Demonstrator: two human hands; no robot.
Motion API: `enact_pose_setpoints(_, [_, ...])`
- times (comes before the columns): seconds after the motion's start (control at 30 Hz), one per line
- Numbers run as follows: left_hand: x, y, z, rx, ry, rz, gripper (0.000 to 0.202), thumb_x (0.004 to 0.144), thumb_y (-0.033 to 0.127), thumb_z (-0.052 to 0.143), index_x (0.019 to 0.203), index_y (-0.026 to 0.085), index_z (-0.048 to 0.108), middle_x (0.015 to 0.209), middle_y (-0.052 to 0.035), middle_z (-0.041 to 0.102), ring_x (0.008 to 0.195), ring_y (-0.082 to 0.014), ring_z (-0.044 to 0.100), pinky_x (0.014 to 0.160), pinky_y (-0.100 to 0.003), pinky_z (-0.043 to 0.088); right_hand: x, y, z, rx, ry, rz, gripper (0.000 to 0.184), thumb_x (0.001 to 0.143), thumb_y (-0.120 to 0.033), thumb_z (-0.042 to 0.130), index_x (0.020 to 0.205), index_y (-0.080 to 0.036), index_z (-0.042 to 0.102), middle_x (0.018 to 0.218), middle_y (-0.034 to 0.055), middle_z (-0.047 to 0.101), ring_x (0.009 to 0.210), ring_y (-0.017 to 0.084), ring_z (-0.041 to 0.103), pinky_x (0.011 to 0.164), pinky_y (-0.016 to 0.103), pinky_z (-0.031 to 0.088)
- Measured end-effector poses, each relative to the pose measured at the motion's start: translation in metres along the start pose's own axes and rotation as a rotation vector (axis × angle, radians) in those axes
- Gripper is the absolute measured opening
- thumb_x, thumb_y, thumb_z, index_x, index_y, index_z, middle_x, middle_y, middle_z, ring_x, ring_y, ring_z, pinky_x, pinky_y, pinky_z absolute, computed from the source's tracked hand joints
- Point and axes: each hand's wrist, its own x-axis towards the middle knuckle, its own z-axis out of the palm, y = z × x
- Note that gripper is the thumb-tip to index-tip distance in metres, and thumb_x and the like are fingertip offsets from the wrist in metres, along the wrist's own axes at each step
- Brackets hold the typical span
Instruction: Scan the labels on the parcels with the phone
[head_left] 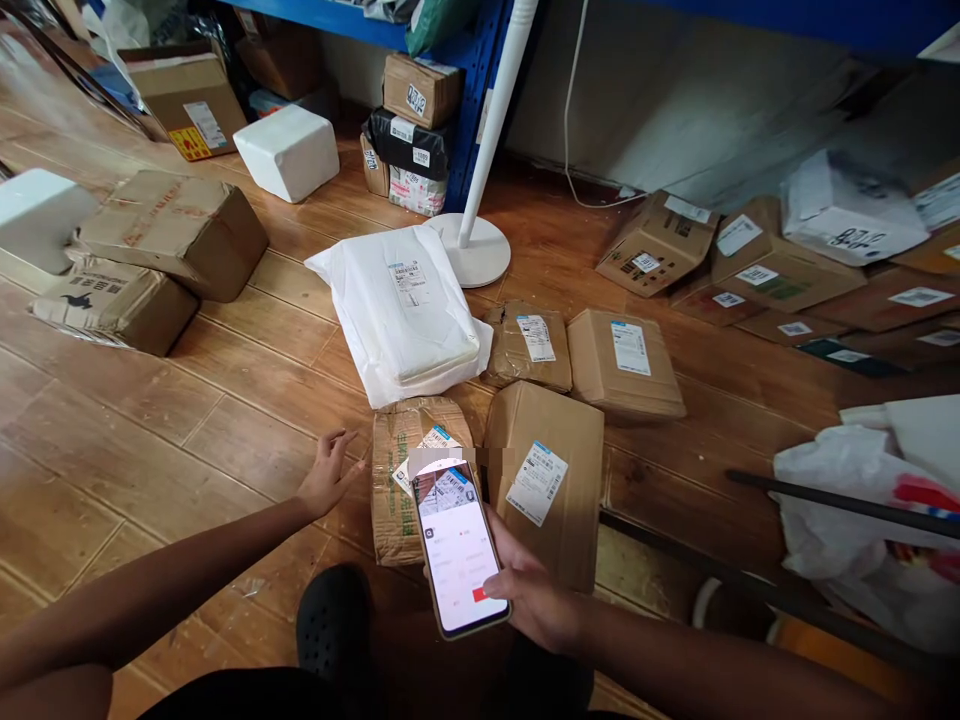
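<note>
My right hand (531, 580) grips a smartphone (457, 560), its thumb over a red button low on the lit screen. The top of the screen shows a camera picture of a label. Behind the phone lies a worn cardboard box (396, 515) with green print and a tilted label, partly hidden. My left hand (330, 472) hovers just left of that box, fingers spread and holding nothing. A larger cardboard box (581, 450) with a white label stands to its right. Beyond them are a white-wrapped parcel (375, 310), a small taped box (510, 345) and another labelled box (645, 375).
A white stand (484, 250) rises behind the parcels. Cardboard boxes (187, 230) lie on the left, near a white foam block (289, 150). More labelled boxes (780, 250) are piled at the right. A dark bar (840, 500) and plastic bag (825, 470) sit nearer right.
</note>
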Motion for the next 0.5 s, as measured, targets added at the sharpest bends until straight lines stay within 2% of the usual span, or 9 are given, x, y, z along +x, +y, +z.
enact_pose_setpoints(0.17, [-0.0018,-0.0043,-0.0024,-0.019,-0.01,-0.065,0.054,0.091,0.052,0.045,0.137,0.023,0.041,0.134,-0.0139,0.032,0.128,-0.0293,0.042,0.098,-0.052,0.05,-0.0012,0.0022,-0.0026,-0.005,0.004,-0.006,0.08,0.056,-0.018,0.072,0.131,-0.029,0.046,0.117,0.007,0.07,0.106,0.029,0.063,0.087,0.043,0.044])
enact_pose_setpoints(0.37, [-0.0003,-0.0055,-0.0013,-0.012,-0.002,-0.071,0.053,0.091,0.05,0.046,0.136,0.022,0.042,0.133,-0.0139,0.032,0.128,-0.0294,0.042,0.097,-0.052,0.05,-0.0011,0.0034,-0.0068,0.011,0.008,-0.011,0.073,0.057,-0.015,0.07,0.126,-0.028,0.049,0.113,0.0064,0.071,0.101,0.028,0.066,0.084,0.041,0.046])
enact_pose_setpoints(0.5, [0.0001,-0.007,-0.0004,-0.016,-0.022,-0.083,0.053,0.091,0.05,0.046,0.136,0.022,0.042,0.134,-0.0139,0.031,0.128,-0.0292,0.042,0.097,-0.051,0.051,-0.0013,0.002,-0.0062,0.019,-0.018,-0.025,0.077,0.058,-0.014,0.069,0.131,-0.028,0.046,0.117,0.0071,0.07,0.102,0.029,0.066,0.087,0.043,0.045])
